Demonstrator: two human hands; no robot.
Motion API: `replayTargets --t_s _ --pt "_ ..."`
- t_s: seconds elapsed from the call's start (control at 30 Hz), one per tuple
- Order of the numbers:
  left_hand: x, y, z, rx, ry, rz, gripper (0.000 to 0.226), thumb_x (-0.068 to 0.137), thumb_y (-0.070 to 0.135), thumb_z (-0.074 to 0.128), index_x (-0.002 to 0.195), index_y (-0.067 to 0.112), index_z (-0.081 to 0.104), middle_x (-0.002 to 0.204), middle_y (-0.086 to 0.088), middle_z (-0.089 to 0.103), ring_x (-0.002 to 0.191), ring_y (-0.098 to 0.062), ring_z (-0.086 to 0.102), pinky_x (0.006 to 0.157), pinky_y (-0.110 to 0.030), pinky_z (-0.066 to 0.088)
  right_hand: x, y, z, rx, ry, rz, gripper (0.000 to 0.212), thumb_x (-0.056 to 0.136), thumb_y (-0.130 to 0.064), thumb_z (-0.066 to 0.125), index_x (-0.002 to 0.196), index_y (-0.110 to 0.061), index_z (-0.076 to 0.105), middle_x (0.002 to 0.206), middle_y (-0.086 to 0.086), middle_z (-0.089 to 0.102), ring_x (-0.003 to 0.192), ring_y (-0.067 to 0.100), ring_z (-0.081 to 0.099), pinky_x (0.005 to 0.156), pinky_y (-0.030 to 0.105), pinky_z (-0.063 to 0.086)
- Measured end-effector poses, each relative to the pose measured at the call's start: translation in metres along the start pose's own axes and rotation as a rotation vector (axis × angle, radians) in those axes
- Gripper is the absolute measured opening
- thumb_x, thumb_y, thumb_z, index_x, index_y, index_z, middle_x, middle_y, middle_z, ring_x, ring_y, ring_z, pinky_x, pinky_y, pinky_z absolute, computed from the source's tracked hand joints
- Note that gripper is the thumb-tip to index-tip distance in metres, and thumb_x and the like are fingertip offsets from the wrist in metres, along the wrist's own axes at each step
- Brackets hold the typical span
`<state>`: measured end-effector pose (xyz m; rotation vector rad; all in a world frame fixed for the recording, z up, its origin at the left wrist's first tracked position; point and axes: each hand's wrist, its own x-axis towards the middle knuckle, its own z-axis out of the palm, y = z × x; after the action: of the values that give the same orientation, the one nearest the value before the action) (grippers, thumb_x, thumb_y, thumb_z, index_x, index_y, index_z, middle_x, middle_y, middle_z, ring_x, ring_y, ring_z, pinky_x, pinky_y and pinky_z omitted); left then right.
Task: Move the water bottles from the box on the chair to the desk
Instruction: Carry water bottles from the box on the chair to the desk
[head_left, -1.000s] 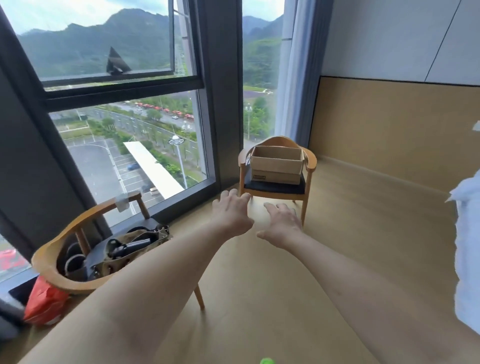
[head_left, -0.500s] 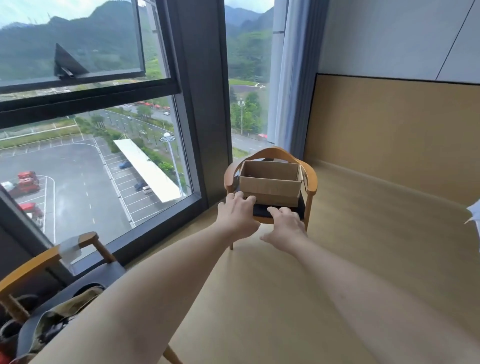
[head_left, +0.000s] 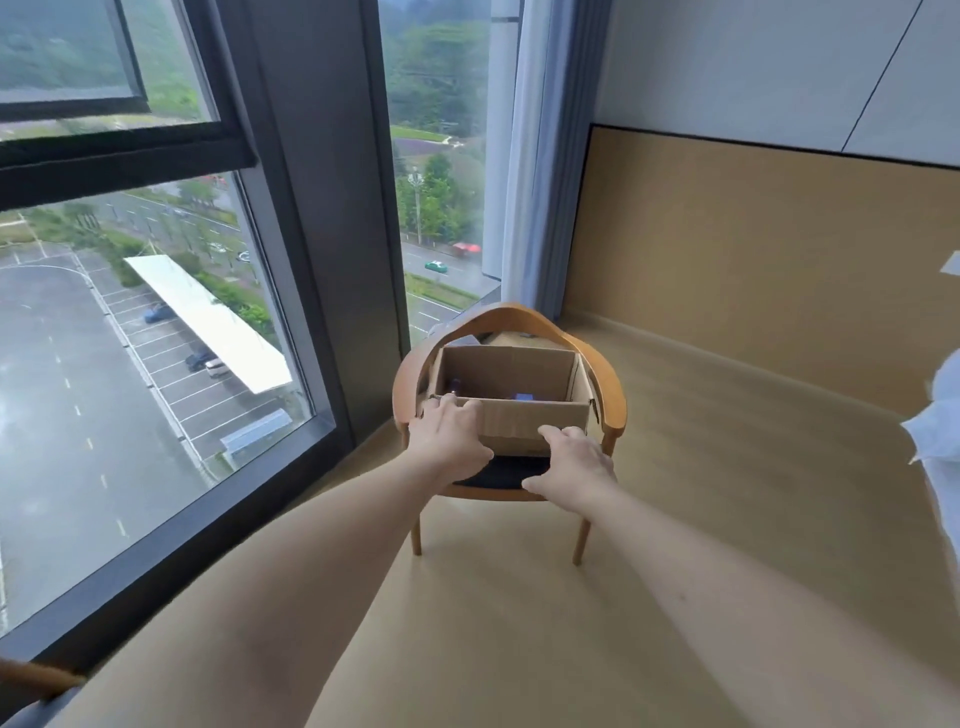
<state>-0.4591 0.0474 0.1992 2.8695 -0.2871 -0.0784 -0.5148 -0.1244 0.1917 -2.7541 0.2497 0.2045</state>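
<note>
We see the open cardboard box (head_left: 511, 397) sitting on the dark seat cushion of a curved wooden armchair (head_left: 605, 384), its flaps folded outward and plain brown walls; deep inside, only small blue and dark glimpses show near the bottom, too little for us to tell the water bottles apart. Our left hand (head_left: 451, 441) lies against the box's near left corner, fingers loosely bent with the tips at the rim, gripping nothing that we can make out. Our right hand (head_left: 571, 462) hovers at the near wall's lower right, fingers relaxed and slightly spread, and we cannot tell whether it touches the cardboard. The chair stands on a pale wood floor (head_left: 519, 623) in the corner, just beside a tall dark-framed window (head_left: 311, 208) over a wet car park, with a grey-blue curtain (head_left: 545, 156) behind it and a tan wall panel (head_left: 753, 260) to the right
</note>
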Motion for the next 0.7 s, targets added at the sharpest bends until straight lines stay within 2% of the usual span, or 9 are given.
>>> replayTargets --t_s 0.13,0.3,0.47,0.6,0.7 --pt "0.074 -0.015 -0.001 -0.031 -0.032 0.009 0.054 0.086 0.037 0.073 0.136 0.03 0.053 0.134 -0.005 0.053 0.127 -0.031 0.045 0.099 -0.05 0.049 0.065 -0.012 -0.001 -0.001 -0.006 0.03 0.08 0.085 -0.043 0.076 0.153 -0.028 0.038 0.146 0.006 0.047 0.132 0.029 0.045 0.104 0.045 0.046" --pt "0.154 -0.028 0.012 0.008 -0.067 0.046 0.065 0.084 0.047 0.07 0.144 0.03 0.049 0.134 -0.003 0.054 0.128 -0.031 0.045 0.096 -0.046 0.048 0.139 -0.008 0.008 0.0 -0.06 0.079 0.079 0.085 -0.045 0.075 0.152 -0.027 0.038 0.144 0.007 0.048 0.131 0.03 0.045 0.103 0.045 0.047" --pt "0.233 -0.037 0.04 -0.005 -0.122 -0.003 0.064 0.085 0.047 0.072 0.142 0.029 0.049 0.131 -0.004 0.054 0.125 -0.029 0.046 0.096 -0.044 0.052 0.224 0.001 0.022 0.017 -0.101 0.095 0.08 0.083 -0.048 0.077 0.151 -0.03 0.038 0.146 0.006 0.048 0.134 0.03 0.045 0.106 0.048 0.046" --pt "0.303 -0.042 0.07 0.017 -0.179 -0.032 0.065 0.085 0.051 0.07 0.142 0.029 0.048 0.133 -0.005 0.052 0.126 -0.029 0.046 0.09 -0.042 0.048 0.31 0.017 0.035 0.021 -0.159 0.101 0.083 0.083 -0.05 0.076 0.153 -0.029 0.036 0.148 0.006 0.046 0.134 0.03 0.046 0.105 0.047 0.048" --pt "0.356 -0.046 0.09 0.015 -0.209 -0.088 0.063 0.088 0.046 0.069 0.144 0.027 0.048 0.135 -0.005 0.052 0.127 -0.029 0.045 0.093 -0.043 0.049 0.376 0.028 0.046 0.051 -0.203 0.118 0.085 0.085 -0.05 0.076 0.155 -0.028 0.034 0.15 0.006 0.045 0.136 0.029 0.046 0.106 0.046 0.048"
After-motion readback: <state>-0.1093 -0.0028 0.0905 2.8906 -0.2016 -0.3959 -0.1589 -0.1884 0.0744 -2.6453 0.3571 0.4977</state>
